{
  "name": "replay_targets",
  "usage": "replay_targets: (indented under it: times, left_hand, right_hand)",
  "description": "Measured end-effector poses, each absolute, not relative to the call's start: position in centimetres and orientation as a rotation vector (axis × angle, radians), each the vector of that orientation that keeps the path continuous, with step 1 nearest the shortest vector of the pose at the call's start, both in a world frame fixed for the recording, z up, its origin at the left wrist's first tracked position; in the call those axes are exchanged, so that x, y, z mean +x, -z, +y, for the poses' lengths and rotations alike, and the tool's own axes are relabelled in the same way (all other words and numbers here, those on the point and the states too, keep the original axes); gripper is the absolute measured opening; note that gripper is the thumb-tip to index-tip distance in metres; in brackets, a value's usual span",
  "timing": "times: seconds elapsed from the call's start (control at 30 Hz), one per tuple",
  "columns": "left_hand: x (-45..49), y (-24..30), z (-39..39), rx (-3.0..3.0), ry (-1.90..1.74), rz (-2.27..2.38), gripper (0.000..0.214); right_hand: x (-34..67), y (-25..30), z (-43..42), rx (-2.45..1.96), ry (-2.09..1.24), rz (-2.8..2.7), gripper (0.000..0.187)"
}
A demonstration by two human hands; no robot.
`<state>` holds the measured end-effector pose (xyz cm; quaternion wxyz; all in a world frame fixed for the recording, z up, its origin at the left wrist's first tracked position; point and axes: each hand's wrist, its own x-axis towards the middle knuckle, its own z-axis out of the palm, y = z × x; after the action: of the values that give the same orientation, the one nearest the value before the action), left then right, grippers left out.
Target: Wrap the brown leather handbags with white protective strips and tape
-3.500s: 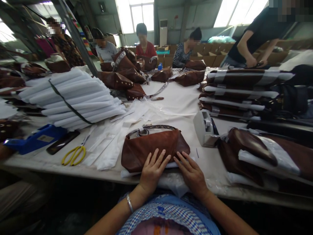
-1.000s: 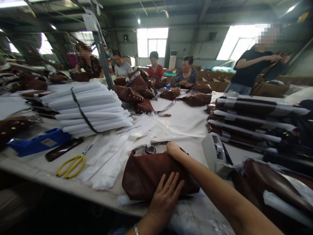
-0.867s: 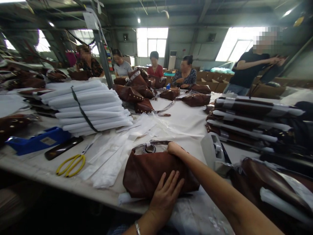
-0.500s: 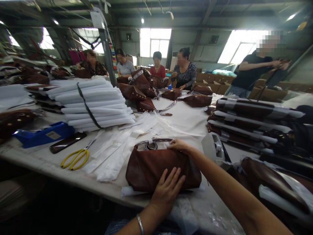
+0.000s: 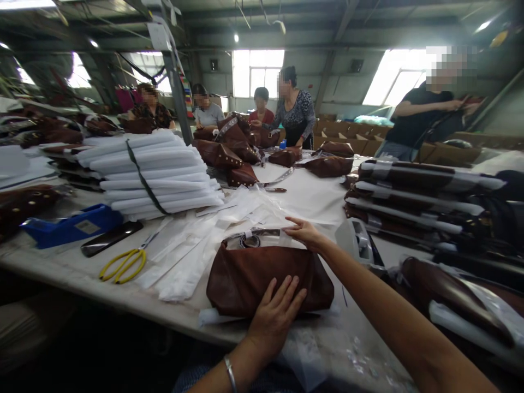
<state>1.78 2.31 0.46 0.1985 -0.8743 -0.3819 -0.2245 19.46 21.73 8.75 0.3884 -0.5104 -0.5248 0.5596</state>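
Note:
A brown leather handbag [image 5: 262,278] stands near the front edge of the table, on a strip of white wrapping. Its strap lies along the top, with a coiled dark end [image 5: 249,240] held by a white band. My left hand [image 5: 275,314], with a bangle on the wrist, lies flat against the bag's front, fingers spread. Over the top right edge reaches my right hand [image 5: 306,233], its fingers stretched out and apart. Whitish clear material shows under its fingertips; I cannot make out whether they touch it.
Left are yellow-handled scissors [image 5: 123,266], a dark phone-like slab [image 5: 111,238], a blue tape dispenser [image 5: 73,225] and a tied white stack [image 5: 155,169]. White sheets [image 5: 184,267] lie beside the bag. Right are a grey dispenser [image 5: 355,240] and stacked wrapped bags [image 5: 413,202]. Several people work behind.
My right hand has lifted slightly off the bag's top edge, and its fingers have spread. My left hand stays on the bag. A co-worker across the table has stood up higher and extended an arm.

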Motion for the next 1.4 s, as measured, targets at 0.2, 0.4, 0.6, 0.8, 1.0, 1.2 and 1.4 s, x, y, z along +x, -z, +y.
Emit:
replay_targets:
  times: [0.2, 0.4, 0.6, 0.8, 1.0, 1.2, 1.4]
  left_hand:
    - [1.8, -0.6, 2.4, -2.434, 0.643, -1.046, 0.053]
    - [1.7, -1.0, 2.4, -2.449, 0.645, -1.054, 0.054]
    - [1.9, -0.9, 2.4, -2.473, 0.648, -1.081, 0.054]
    - [1.8, -0.6, 2.4, -2.524, 0.704, -1.078, 0.052]
    - [2.1, -1.2, 2.1, -2.591, 0.981, -1.158, 0.041]
    - [2.1, -2.1, 2.0, -2.566, 1.054, -1.219, 0.054]
    - [2.3, -2.2, 2.2, -2.572, 0.810, -1.182, 0.056]
  right_hand:
    - [20.9, -9.2, 22.1, -1.201, -1.274, -1.240, 0.070]
    - [22.1, -12.0, 19.0, -1.061, -1.203, -1.337, 0.086]
    - [23.0, -10.9, 11.1, -1.146, -0.942, -1.711, 0.065]
    - [23.1, -6.4, 5.2, -1.006, -0.532, -1.934, 0.028]
    - [22.4, -4.7, 3.9, -0.865, -0.246, -1.980, 0.036]
    - [22.6, -4.5, 4.0, -0.787, -0.102, -2.098, 0.039]
    - [23.8, -5.9, 4.2, -0.946, -0.123, -2.070, 0.037]
